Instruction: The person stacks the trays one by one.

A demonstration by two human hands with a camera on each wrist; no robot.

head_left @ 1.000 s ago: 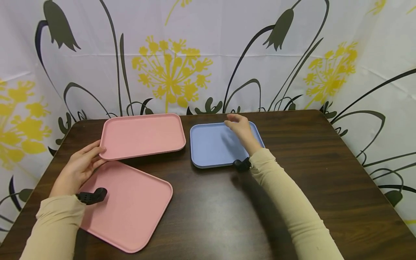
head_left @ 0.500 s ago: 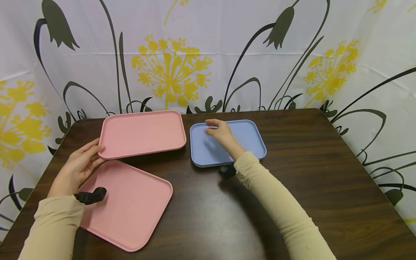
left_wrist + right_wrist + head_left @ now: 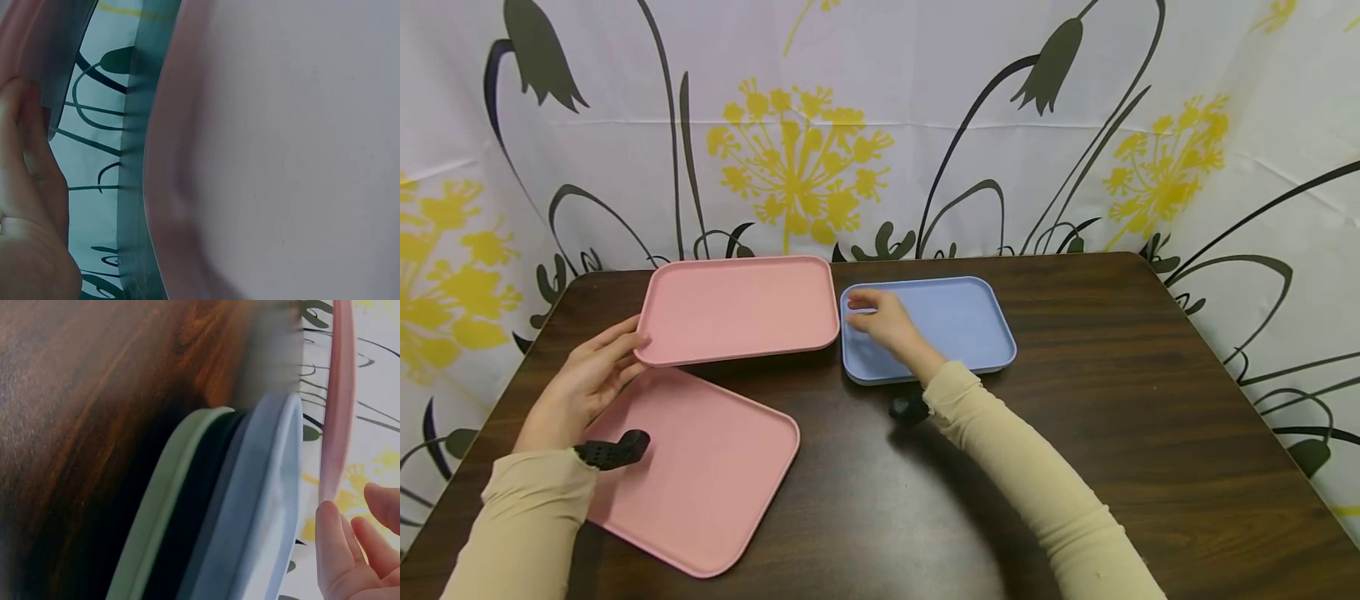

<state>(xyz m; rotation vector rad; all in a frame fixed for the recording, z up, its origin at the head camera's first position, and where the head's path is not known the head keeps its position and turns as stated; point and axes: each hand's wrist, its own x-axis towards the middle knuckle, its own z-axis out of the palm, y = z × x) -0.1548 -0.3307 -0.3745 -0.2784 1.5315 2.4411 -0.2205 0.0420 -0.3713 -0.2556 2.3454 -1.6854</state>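
Two pink trays take up the left side of a dark wooden table (image 3: 1075, 433). The farther one, the raised pink tray (image 3: 737, 308), is off the tabletop, with shadow under its near edge. The left hand (image 3: 580, 387) pinches it by the left edge close to the near corner, thumb on top and fingers underneath. The lower pink tray (image 3: 700, 483) lies on the near left, set at an angle; the left wrist, sleeve (image 3: 527, 517) and black wrist camera (image 3: 613, 450) hide its left part, while the near edge of the raised tray passes just over its far corner.

Just right of the raised tray, on the far middle of the table, sits a blue tray (image 3: 962, 325). In the right wrist view, a green rim (image 3: 156, 487) shows below it, with a dark gap between the two. The right hand (image 3: 887, 325) is over the left part of the blue tray, partly covering it, thumb and fingers spread apart and gripping nothing; their tips point left toward the right edge of the raised tray, near it but apart in the head view. The right sleeve (image 3: 1022, 467) crosses the table from the near right. Behind the far edge hangs a white flowered curtain (image 3: 917, 92).
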